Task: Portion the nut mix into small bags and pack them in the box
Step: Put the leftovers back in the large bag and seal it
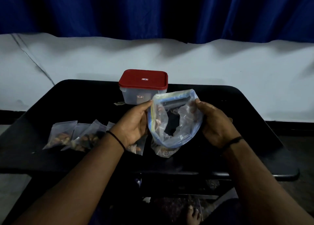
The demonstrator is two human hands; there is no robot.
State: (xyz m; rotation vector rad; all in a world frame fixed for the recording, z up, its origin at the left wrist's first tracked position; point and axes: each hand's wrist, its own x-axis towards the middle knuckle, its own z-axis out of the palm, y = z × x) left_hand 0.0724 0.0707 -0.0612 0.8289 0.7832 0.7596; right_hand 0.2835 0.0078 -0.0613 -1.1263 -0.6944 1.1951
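Clear plastic, blue zip strip: the large bag (175, 121) hangs between my hands, mouth spread wide. My left hand (134, 123) pinches the left edge of the rim, thumb tip on top; my right hand (215, 123) grips the right edge, fingers curled behind the film.

Progress, as I judge it: portioning looks nearly done. Several small bags (74, 136) with nuts lie just left of my left wrist, and one more lies under that palm. Packing has not begun: the box (143, 87) sits beyond my fingertips with its red lid (143, 78) on.

Hard to make out: whether any nut mix is left in the large bag; only a few pale bits show through the film. Dim light hides the exact count of small bags and whether they are sealed. Box contents unreadable.
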